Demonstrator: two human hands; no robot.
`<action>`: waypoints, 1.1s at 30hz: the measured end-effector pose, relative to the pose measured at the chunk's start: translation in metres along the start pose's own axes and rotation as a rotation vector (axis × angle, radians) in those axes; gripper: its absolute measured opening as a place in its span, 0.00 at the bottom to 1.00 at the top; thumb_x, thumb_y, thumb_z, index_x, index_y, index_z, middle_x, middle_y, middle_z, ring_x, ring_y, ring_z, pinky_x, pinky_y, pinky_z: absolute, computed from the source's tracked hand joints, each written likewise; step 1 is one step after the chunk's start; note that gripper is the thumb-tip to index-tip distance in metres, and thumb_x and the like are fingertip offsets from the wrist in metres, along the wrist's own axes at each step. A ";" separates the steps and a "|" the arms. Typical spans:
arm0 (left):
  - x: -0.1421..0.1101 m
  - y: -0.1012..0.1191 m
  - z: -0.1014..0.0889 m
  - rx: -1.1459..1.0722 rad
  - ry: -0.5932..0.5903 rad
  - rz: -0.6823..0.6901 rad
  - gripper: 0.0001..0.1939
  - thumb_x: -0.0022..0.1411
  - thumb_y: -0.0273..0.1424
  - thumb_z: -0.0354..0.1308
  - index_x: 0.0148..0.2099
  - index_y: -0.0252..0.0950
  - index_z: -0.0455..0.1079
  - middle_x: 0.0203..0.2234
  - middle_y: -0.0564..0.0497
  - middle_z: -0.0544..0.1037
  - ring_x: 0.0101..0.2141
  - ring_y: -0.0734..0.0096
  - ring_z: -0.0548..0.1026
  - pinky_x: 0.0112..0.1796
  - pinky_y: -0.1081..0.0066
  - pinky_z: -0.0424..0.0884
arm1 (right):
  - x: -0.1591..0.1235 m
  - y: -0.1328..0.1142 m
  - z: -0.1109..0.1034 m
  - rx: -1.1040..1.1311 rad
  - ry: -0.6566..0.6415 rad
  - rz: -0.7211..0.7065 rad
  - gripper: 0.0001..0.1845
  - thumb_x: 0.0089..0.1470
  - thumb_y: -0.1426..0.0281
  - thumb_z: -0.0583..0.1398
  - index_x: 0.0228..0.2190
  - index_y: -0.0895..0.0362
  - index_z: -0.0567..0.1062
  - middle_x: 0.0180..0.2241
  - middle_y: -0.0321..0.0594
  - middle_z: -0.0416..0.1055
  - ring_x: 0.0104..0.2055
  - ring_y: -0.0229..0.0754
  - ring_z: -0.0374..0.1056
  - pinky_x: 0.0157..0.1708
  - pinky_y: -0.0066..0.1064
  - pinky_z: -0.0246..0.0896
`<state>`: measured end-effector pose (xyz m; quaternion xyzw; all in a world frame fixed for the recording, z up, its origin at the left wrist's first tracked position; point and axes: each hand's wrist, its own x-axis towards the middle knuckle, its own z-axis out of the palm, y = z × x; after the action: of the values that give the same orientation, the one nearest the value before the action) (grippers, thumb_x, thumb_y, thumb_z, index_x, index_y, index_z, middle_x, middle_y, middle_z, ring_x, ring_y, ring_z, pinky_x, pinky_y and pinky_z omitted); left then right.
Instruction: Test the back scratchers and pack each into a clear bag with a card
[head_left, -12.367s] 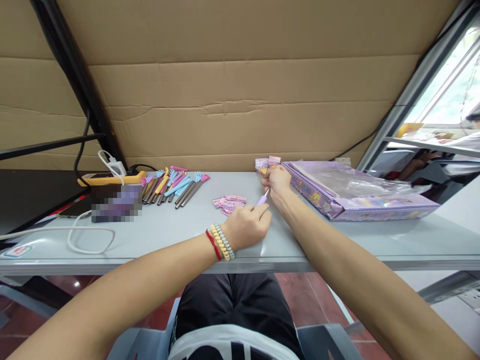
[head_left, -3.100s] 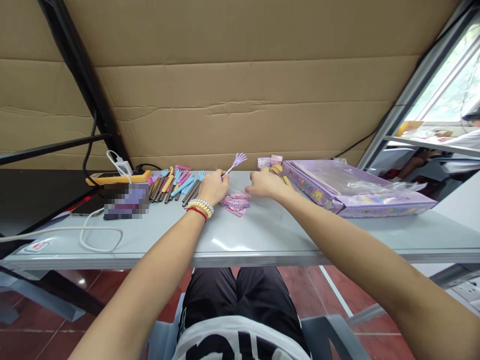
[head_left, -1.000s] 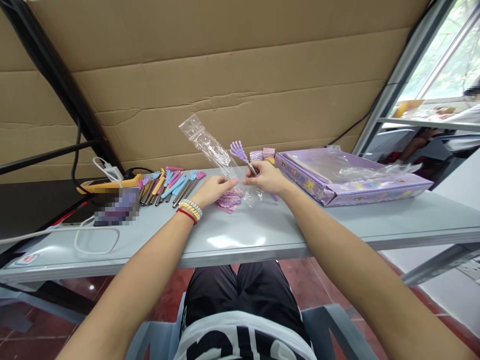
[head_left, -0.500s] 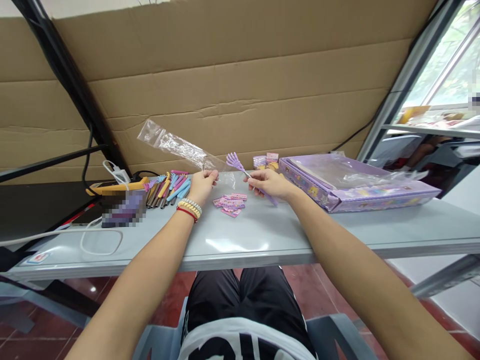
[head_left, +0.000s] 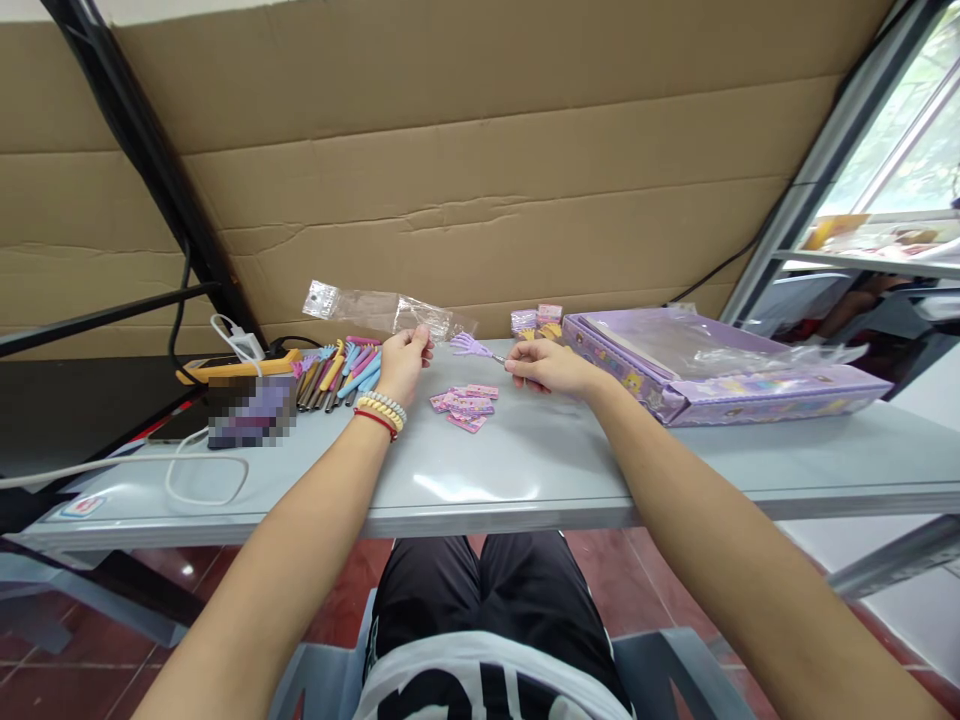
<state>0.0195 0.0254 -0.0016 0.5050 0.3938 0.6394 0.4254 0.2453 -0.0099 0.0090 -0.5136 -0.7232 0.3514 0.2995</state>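
Note:
My left hand (head_left: 405,366) pinches a long clear plastic bag (head_left: 367,309), whose far end stretches up to the left and whose other end lies toward the middle. Facing it, my right hand (head_left: 547,366) grips a purple hand-shaped back scratcher (head_left: 470,345) by its thin metal shaft. The scratcher's splayed fingers point left, close to the bag's right end; whether they touch is unclear. Between and below my hands, several small pink printed cards (head_left: 465,405) lie in a loose pile. Left of my left hand is a heap of colourful back scratchers (head_left: 341,373).
A purple box (head_left: 750,405) with clear plastic bags on top stands at the right. Small card stacks (head_left: 550,314) sit behind my right hand. At left are a white cable (head_left: 202,500), a charger (head_left: 246,345) and a yellow object (head_left: 225,371). Cardboard (head_left: 480,150) walls the back.
The back scratcher has tipped from slanting upward to nearly level, pointing left. The plastic bag has swung lower and rightward in my left hand, its end nearer the scratcher.

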 end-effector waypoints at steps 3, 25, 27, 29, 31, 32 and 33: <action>-0.002 0.001 0.000 -0.027 -0.058 -0.032 0.14 0.57 0.36 0.60 0.26 0.33 0.64 0.21 0.55 0.68 0.21 0.80 0.67 0.24 0.77 0.62 | 0.004 0.006 -0.001 -0.003 0.005 -0.047 0.10 0.54 0.64 0.59 0.27 0.57 0.68 0.24 0.35 0.70 0.17 0.29 0.56 0.16 0.24 0.51; -0.012 0.002 0.005 0.105 -0.350 -0.084 0.21 0.50 0.47 0.64 0.26 0.33 0.68 0.26 0.47 0.74 0.24 0.76 0.69 0.24 0.74 0.63 | 0.001 -0.002 0.024 -0.294 0.286 -0.171 0.31 0.58 0.53 0.53 0.55 0.61 0.63 0.34 0.43 0.74 0.37 0.43 0.67 0.37 0.32 0.58; -0.014 0.003 0.006 0.125 -0.379 -0.065 0.21 0.50 0.47 0.63 0.27 0.33 0.68 0.26 0.47 0.74 0.24 0.75 0.70 0.25 0.74 0.63 | 0.001 -0.003 0.024 -0.290 0.295 -0.183 0.32 0.58 0.53 0.52 0.56 0.61 0.62 0.35 0.44 0.74 0.39 0.45 0.68 0.40 0.33 0.57; -0.015 0.002 0.007 0.144 -0.410 -0.037 0.21 0.50 0.48 0.63 0.27 0.33 0.68 0.26 0.48 0.73 0.25 0.75 0.70 0.25 0.73 0.64 | 0.000 -0.004 0.025 -0.281 0.301 -0.200 0.31 0.59 0.52 0.51 0.57 0.60 0.61 0.36 0.45 0.74 0.40 0.46 0.67 0.42 0.35 0.57; -0.017 0.002 0.008 0.158 -0.433 -0.002 0.21 0.50 0.47 0.63 0.26 0.33 0.68 0.24 0.49 0.72 0.24 0.75 0.69 0.25 0.73 0.64 | -0.001 -0.004 0.026 -0.248 0.302 -0.211 0.31 0.60 0.52 0.49 0.57 0.58 0.61 0.36 0.45 0.73 0.40 0.47 0.67 0.42 0.35 0.56; -0.018 0.001 0.008 0.162 -0.440 0.018 0.21 0.50 0.47 0.64 0.26 0.33 0.68 0.23 0.50 0.72 0.24 0.75 0.69 0.25 0.73 0.64 | -0.001 -0.004 0.026 -0.222 0.298 -0.210 0.31 0.60 0.51 0.48 0.57 0.58 0.61 0.36 0.45 0.73 0.38 0.46 0.67 0.42 0.35 0.57; -0.019 0.001 0.009 0.163 -0.447 0.037 0.21 0.50 0.47 0.63 0.25 0.33 0.67 0.22 0.50 0.71 0.23 0.76 0.68 0.26 0.73 0.64 | -0.001 -0.004 0.027 -0.191 0.290 -0.209 0.32 0.60 0.50 0.46 0.57 0.57 0.61 0.37 0.45 0.73 0.37 0.45 0.66 0.40 0.35 0.57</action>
<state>0.0304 0.0081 -0.0047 0.6738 0.3309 0.4855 0.4481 0.2223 -0.0170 -0.0035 -0.5072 -0.7518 0.1705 0.3854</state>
